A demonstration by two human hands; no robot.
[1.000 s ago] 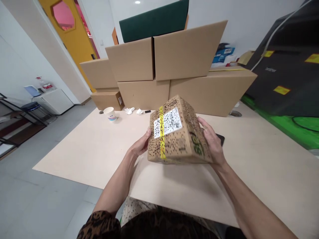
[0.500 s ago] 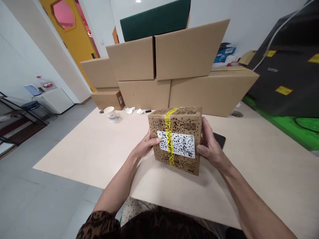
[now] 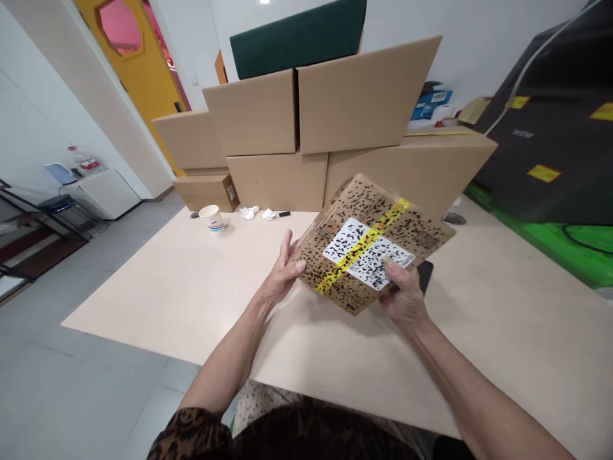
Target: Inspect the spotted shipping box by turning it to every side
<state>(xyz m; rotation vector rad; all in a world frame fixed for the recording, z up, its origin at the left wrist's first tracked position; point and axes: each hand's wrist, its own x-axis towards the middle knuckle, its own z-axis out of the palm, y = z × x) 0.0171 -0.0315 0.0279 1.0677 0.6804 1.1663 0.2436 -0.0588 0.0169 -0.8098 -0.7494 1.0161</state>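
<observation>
Currently held: black-speckled brown cardboard parcel (image 3: 371, 241), tilted over the pale tabletop (image 3: 167, 281), toward three o'clock from centre.
Left hand (image 3: 282, 275): holding its nine o'clock edge, thumb on the front.
Right hand (image 3: 405, 294): gripping it at five o'clock, thumb on the white rectangular label (image 3: 370, 260), other fingers mostly hidden.
White paper cup (image 3: 211, 220): upright, at nine o'clock from the parcel.

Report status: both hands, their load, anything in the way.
Left hand touching, right hand gripping the speckled brown cardboard box. Box tilted, white rectangular label in view. Flat black object partly hidden behind right hand.
</observation>
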